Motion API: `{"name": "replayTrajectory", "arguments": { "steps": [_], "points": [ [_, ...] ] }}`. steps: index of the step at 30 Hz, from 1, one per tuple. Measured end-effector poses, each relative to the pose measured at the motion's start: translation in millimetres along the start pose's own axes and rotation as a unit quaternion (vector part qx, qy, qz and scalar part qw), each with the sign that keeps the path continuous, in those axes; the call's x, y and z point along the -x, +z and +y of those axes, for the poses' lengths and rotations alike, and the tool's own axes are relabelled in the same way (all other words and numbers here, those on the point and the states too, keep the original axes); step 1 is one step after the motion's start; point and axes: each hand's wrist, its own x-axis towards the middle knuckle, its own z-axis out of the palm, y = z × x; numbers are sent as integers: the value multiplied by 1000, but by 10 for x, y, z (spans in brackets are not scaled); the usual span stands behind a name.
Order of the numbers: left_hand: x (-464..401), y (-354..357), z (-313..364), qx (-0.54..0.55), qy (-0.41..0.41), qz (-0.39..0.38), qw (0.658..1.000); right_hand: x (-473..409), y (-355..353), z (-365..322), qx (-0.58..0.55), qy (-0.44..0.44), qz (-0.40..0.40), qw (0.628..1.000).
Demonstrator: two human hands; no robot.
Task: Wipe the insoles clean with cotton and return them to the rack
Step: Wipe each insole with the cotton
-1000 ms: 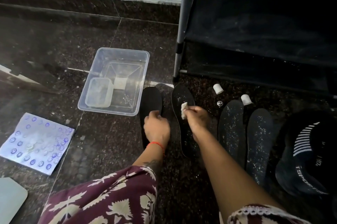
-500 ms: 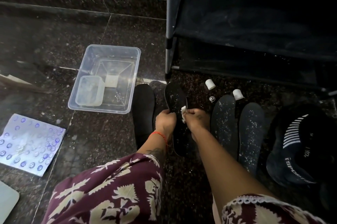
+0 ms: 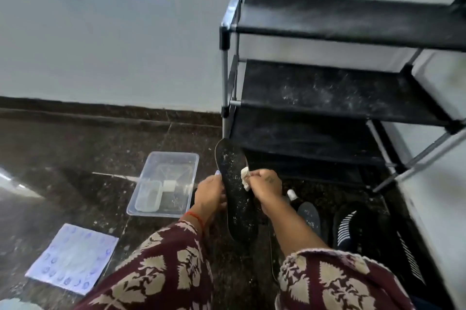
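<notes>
A black insole point(image 3: 235, 193) speckled with white dust is held upright off the floor in front of me. My left hand point(image 3: 210, 193) grips its left edge. My right hand point(image 3: 267, 187) pinches a small white wad of cotton point(image 3: 245, 175) against the insole's right side. Another dusty black insole point(image 3: 309, 216) lies on the floor to the right, partly hidden by my right arm. The black rack point(image 3: 327, 92) with metal posts stands behind, and its fabric shelves are dusty.
A clear plastic tub point(image 3: 176, 158) with a smaller container inside sits on the dark stone floor at left. A white sheet with blue dots point(image 3: 73, 256) lies at lower left. A black shoe with white stripes point(image 3: 353, 226) sits at right. A small white cap point(image 3: 291, 193) lies by my right wrist.
Both hands have lifted the insole off the floor and raised it upright. The camera has tilted up, so more of the rack and wall shows.
</notes>
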Motion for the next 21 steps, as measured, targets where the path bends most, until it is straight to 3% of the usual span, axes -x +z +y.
{"name": "replayTrajectory", "arguments": {
  "steps": [4,9,15,21],
  "points": [
    [539,-89,383,-17,64,-42,997,410,-381,-429,-5,-2,-25,1000],
    [1007,-211,524,100,18,-106,989,949,-748,-707,-74,-3,-63,995],
    [1081,-193,484,315,-29,-185,930,1299,-840,-618,-77,1,-157,985],
    [944,-198,633,369,-39,-236,898,1194,-794,-782,-6,-31,-208,978]
  ]
}}
